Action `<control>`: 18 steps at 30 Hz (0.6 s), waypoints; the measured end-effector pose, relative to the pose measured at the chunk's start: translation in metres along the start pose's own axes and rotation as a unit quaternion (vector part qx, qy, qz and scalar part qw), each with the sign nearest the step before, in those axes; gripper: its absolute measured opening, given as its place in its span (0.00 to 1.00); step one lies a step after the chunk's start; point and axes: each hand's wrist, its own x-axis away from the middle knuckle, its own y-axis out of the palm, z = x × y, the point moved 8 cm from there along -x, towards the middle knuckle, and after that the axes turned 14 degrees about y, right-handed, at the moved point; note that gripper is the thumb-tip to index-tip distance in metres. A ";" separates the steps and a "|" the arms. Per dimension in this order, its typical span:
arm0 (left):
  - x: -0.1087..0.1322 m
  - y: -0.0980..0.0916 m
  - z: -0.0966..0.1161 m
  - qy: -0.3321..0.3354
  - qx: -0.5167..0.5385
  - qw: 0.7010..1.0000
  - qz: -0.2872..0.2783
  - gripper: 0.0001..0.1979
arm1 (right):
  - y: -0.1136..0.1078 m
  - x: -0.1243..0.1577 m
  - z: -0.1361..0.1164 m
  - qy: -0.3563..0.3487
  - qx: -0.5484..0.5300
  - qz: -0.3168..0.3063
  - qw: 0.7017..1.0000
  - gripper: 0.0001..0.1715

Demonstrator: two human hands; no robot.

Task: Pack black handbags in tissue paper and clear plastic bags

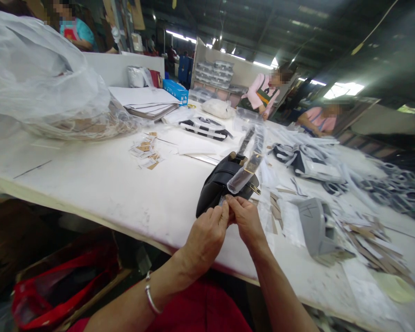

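Note:
A black handbag lies near the front edge of the white table. Clear plastic film wraps its strap, which carries a gold buckle and arches above the bag. At the bag's near end, my left hand is closed, thumb and fingers pinched together. My right hand meets it there, its fingers also closed in a pinch. Both hold a small part at the bag's near end, with a bit of clear film by the fingertips. Exactly which part is hidden by the fingers. A gold metal fitting sticks out at the bag's right.
Left stands a big plastic-wrapped bundle. Small tags lie beyond the bag, with stacked boards and a blue box behind. A grey holder, cardboard strips and wrapped straps lie right. Co-workers sit across.

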 end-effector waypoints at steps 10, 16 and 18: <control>0.053 -0.010 -0.054 -0.264 0.412 0.843 0.222 0.11 | -0.003 0.010 -0.015 -0.101 0.131 0.064 0.984 0.28; 0.018 0.050 -0.032 -0.305 0.766 0.561 0.079 0.24 | 0.000 0.009 -0.015 -0.103 0.128 0.067 0.984 0.28; 0.014 0.057 -0.028 -0.319 0.768 0.547 0.092 0.24 | -0.002 0.009 -0.017 -0.115 0.135 0.069 0.982 0.29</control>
